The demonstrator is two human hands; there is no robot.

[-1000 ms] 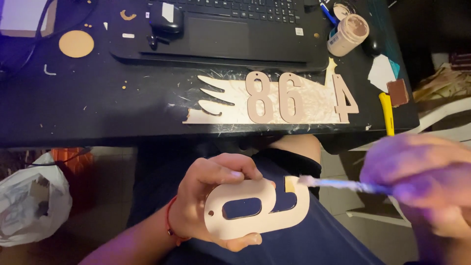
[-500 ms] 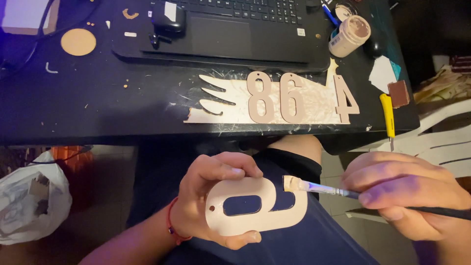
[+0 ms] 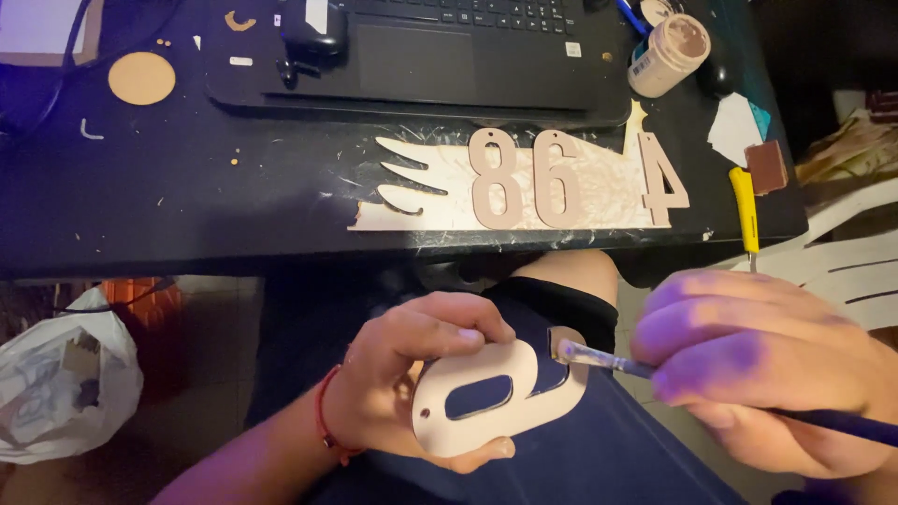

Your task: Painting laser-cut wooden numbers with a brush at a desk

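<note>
My left hand (image 3: 407,374) grips a flat wooden numeral cutout (image 3: 500,397) over my lap, lying sideways, with an oval hole and a small hanging hole. My right hand (image 3: 762,369) holds a thin paintbrush (image 3: 599,358) whose tip touches the hooked right end of the cutout. On the dark desk (image 3: 187,206) above lie three painted wooden numerals (image 3: 552,178) on a pale paint-stained sheet (image 3: 430,210), next to a wing-shaped cutout (image 3: 402,182). A small paint jar (image 3: 669,54) stands at the desk's far right.
A laptop (image 3: 440,56) sits at the back of the desk. A round wooden disc (image 3: 141,78) lies at the left. A yellow-handled tool (image 3: 745,210) and a brown block (image 3: 767,166) lie at the right edge. A white plastic bag (image 3: 65,383) rests on the floor at left.
My right hand has shifted slightly along with the brush, whose tip stays at the hooked end of the cutout. My left hand keeps its hold.
</note>
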